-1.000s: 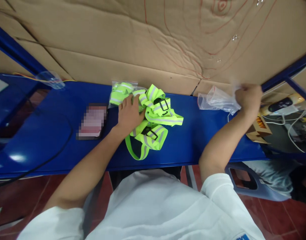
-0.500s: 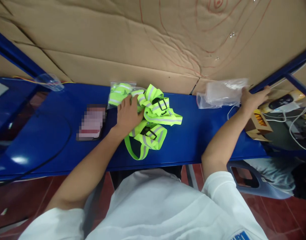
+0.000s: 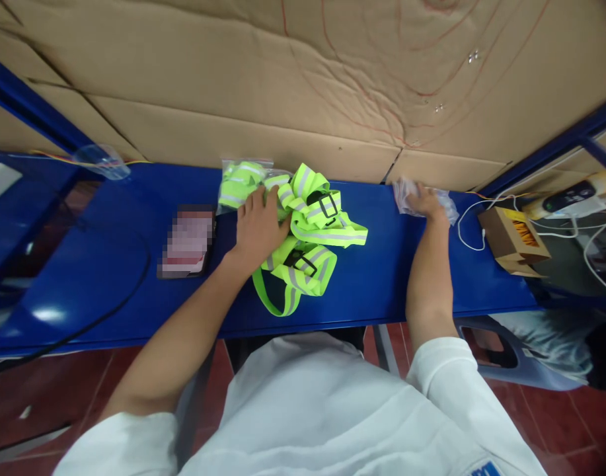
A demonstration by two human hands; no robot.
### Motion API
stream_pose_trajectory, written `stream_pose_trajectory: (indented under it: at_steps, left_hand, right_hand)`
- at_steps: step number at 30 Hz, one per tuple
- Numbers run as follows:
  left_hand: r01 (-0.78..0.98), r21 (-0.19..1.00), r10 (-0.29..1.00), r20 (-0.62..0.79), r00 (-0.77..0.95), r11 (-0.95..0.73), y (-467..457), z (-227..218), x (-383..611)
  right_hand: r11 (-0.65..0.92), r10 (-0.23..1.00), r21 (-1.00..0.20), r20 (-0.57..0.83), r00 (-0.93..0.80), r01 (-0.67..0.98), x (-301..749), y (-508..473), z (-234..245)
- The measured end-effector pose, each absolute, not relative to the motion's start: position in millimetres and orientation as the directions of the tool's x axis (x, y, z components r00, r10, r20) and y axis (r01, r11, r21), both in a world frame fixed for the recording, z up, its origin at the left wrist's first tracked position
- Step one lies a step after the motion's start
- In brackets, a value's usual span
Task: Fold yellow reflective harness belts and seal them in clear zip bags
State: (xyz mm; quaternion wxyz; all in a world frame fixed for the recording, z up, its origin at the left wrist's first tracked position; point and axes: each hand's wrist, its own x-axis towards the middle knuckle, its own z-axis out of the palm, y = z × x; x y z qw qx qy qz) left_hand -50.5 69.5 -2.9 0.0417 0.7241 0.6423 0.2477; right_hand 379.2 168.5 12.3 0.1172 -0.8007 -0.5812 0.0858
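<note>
My left hand (image 3: 260, 228) lies flat, palm down and fingers spread, on the left side of a pile of neon yellow-green reflective straps (image 3: 315, 228) with black buckles. Its fingertips are beside a clear zip bag (image 3: 240, 184) with folded straps of the same kind inside. At the back of the table, my right hand (image 3: 425, 200) rests palm down on crumpled clear plastic bags (image 3: 449, 206). Its fingers look stretched out over the plastic, slightly blurred.
A phone (image 3: 188, 241) with a blurred-out screen lies left of the straps on the blue table (image 3: 372, 284). A clear plastic cup (image 3: 104, 162) is at back left. An open cardboard box (image 3: 513, 238) and white cables (image 3: 474, 244) sit at right. Cardboard (image 3: 223, 79) stands behind.
My right hand has moved left from the right end of the plastic bags onto them, and the bags now look more bunched up. My left hand stays on the straps.
</note>
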Motion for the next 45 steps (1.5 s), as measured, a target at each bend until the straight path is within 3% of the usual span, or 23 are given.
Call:
stream_pose_trajectory:
  at_steps: [5, 9, 11, 13, 16, 19, 22, 29, 34, 36, 39, 41, 45]
  left_hand:
    - [0.885, 0.433, 0.943, 0.332, 0.023, -0.174, 72, -2, -51]
    - [0.790, 0.556, 0.902, 0.431, -0.007, -0.259, 77, 2, -59]
    - [0.707, 0.620, 0.860, 0.509, -0.034, -0.339, 80, 6, -65]
    - [0.658, 0.636, 0.821, 0.569, -0.045, -0.404, 81, 9, -70]
    - [0.659, 0.600, 0.748, 0.658, -0.086, -0.453, 80, 14, -77]
    - [0.649, 0.600, 0.646, 0.733, -0.211, -0.468, 74, 21, -79]
    - [0.601, 0.595, 0.563, 0.780, -0.273, -0.533, 64, 29, -74]
    - [0.502, 0.461, 0.458, 0.878, -0.139, -0.731, 59, 30, -57]
    - [0.609, 0.417, 0.462, 0.882, -0.092, -0.675, 59, 27, -51]
    - [0.521, 0.522, 0.547, 0.828, -0.121, -0.675, 51, 31, -43]
    - [0.127, 0.778, 0.777, 0.626, -0.074, -0.615, 40, 38, -31]
    - [-0.057, 0.869, 0.871, 0.490, -0.039, -0.491, 36, 42, -27]
    - [-0.056, 0.903, 0.904, 0.426, -0.023, -0.427, 38, 43, -29]
  right_hand:
    - [-0.433, 0.898, -0.297, -0.059, 0.436, 0.851, 376, 166, 11]
    - [-0.378, 0.905, -0.337, 0.061, 0.421, 0.862, 369, 165, 57]
    - [-0.201, 0.923, -0.414, 0.223, 0.313, 0.888, 355, 162, 82]
    - [0.073, 0.908, -0.501, 0.391, 0.150, 0.862, 329, 157, 101]
    - [0.420, 0.880, -0.576, 0.447, -0.159, 0.702, 270, 145, 111]
    - [0.542, 0.840, -0.594, 0.402, -0.364, 0.595, 208, 130, 110]
    - [0.647, 0.762, -0.577, 0.455, -0.461, 0.499, 170, 117, 110]
    - [0.603, 0.790, -0.718, 0.477, -0.384, 0.348, 174, 125, 105]
    - [0.570, 0.820, -0.766, 0.506, -0.269, 0.296, 178, 124, 109]
    - [0.562, 0.824, -0.770, 0.489, -0.286, 0.303, 173, 111, 117]
    - [0.565, 0.798, -0.750, 0.389, -0.460, 0.346, 166, 87, 128]
    - [0.554, 0.773, -0.747, 0.300, -0.559, 0.367, 163, 79, 130]
    - [0.435, 0.695, -0.848, 0.102, -0.712, 0.303, 163, 84, 125]
